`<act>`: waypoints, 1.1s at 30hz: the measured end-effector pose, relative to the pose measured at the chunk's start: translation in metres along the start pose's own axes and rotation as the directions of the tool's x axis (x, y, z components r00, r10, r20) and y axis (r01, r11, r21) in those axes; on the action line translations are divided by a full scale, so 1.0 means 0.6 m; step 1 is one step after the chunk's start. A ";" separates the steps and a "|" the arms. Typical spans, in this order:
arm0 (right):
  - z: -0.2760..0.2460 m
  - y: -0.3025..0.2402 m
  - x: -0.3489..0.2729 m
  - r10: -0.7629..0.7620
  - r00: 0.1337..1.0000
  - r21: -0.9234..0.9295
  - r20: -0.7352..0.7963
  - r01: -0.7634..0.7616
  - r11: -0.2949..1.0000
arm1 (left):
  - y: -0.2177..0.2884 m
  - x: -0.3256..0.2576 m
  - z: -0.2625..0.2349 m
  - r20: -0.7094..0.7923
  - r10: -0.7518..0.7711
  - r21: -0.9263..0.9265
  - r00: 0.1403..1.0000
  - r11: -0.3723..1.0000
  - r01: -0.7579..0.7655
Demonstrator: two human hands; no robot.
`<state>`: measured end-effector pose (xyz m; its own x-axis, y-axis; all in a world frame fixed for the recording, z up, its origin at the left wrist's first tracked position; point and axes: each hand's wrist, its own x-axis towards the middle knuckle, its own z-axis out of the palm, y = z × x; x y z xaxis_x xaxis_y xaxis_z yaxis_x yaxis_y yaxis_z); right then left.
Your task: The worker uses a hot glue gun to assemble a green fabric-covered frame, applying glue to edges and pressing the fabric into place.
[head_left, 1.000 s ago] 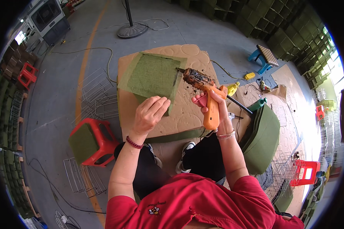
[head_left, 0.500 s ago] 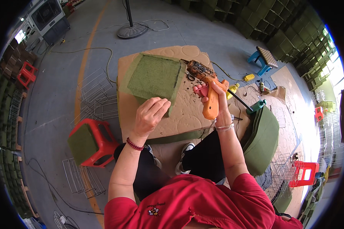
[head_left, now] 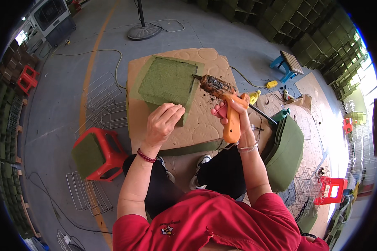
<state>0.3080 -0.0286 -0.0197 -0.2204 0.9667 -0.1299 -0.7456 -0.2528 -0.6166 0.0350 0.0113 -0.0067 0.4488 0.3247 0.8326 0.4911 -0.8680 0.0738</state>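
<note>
An orange hot glue gun with a dark, crusted front is gripped in my right hand, fingers around the handle and trigger. Its nozzle points left, at the right edge of a green fabric panel; whether it touches cannot be told. My left hand pinches the near right corner of that fabric between thumb and fingers. A paler see-through border surrounds the panel's darker middle, and a dark line runs along its right side. Beneath lies a cardboard-topped work surface. A black glue stick sticks out of the gun's rear.
Left of my knees stands a red stool with green fabric on it. Stacked green sheets lie at my right, beside a green bottle. Wire frames rest on the floor. A blue stool stands farther right.
The glue gun has moved toward me and slightly left, its nozzle sliding down the fabric's right edge. My left hand keeps its pinch on the corner.
</note>
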 end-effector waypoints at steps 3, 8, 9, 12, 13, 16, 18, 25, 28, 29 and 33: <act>0.007 0.020 -0.024 -0.004 1.000 0.031 -0.003 0.004 0.999 | 0.003 -0.001 0.003 -0.005 -0.001 -0.001 1.000 1.000 0.001; 0.019 0.044 -0.059 0.034 0.999 -0.033 -0.020 -0.034 0.999 | 0.004 -0.003 0.003 -0.011 -0.002 0.027 1.000 1.000 0.003; 0.022 0.051 -0.064 0.050 0.999 -0.001 -0.017 -0.050 0.999 | 0.004 -0.004 0.003 -0.015 -0.003 0.026 1.000 1.000 0.004; 0.029 0.062 -0.079 0.046 0.998 0.028 -0.044 -0.044 0.999 | 0.003 -0.006 0.006 -0.030 -0.003 0.020 1.000 1.000 0.004; 0.026 0.065 -0.082 0.046 0.998 0.014 -0.042 -0.046 0.999 | 0.003 -0.007 0.008 -0.039 -0.001 0.017 0.999 1.000 0.002; 0.031 0.075 -0.096 0.067 0.997 0.027 -0.028 -0.066 0.997 | 0.003 -0.008 0.007 -0.044 -0.002 0.026 0.999 1.000 0.003; 0.038 0.080 -0.101 0.072 0.995 0.003 -0.076 -0.072 0.997 | 0.002 -0.011 0.008 -0.041 -0.002 0.024 0.999 1.000 0.003; 0.035 0.087 -0.110 0.080 0.995 0.015 -0.065 -0.079 0.997 | 0.009 -0.008 0.006 -0.064 -0.010 0.001 0.998 1.000 0.010; 0.030 0.088 -0.112 0.084 0.995 0.017 -0.061 -0.083 0.996 | 0.011 -0.008 0.006 -0.082 -0.022 0.007 0.996 1.000 0.023; 0.029 0.087 -0.111 0.093 0.994 0.022 -0.053 -0.092 0.995 | 0.010 -0.008 0.006 -0.082 -0.021 0.008 0.996 1.000 0.022; 0.033 0.087 -0.120 0.100 0.993 0.022 -0.057 -0.099 0.995 | 0.007 -0.011 0.006 -0.075 -0.038 0.000 0.996 0.999 0.038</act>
<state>0.2723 -0.1123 -0.0274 -0.2575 0.9373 -0.2347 -0.7338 -0.3477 -0.5836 0.0367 0.0070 -0.0137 0.3728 0.3283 0.8679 0.5078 -0.8550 0.1053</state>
